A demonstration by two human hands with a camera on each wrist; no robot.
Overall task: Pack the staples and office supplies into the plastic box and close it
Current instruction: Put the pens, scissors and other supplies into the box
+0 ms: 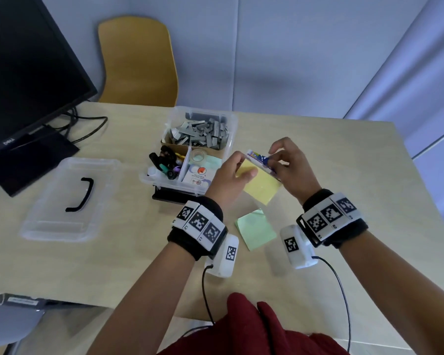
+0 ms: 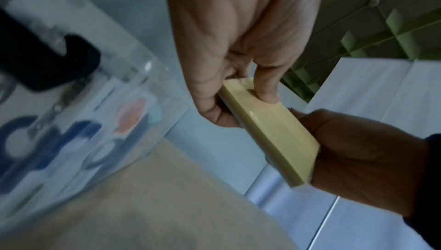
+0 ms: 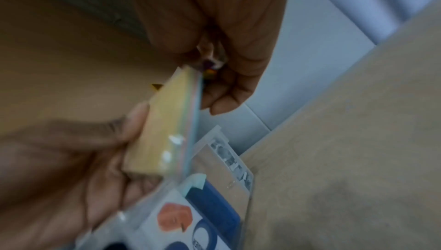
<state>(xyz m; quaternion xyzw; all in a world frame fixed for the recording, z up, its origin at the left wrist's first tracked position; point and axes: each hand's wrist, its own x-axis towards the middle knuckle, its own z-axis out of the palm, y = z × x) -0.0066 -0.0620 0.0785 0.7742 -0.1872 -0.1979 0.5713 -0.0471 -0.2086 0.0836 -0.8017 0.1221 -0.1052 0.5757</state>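
The plastic box (image 1: 231, 124), clear and lidless, stands on the table (image 1: 344, 160) with grey staples (image 1: 200, 134) heaped in its far compartment and clips, tape and cards in the near ones. Just to its right, above the table, both hands hold a yellow sticky-note pad (image 1: 263, 185) with a printed top strip. The left hand (image 1: 231, 175) pinches one edge between thumb and fingers; the right hand (image 1: 290, 167) pinches the strip end.
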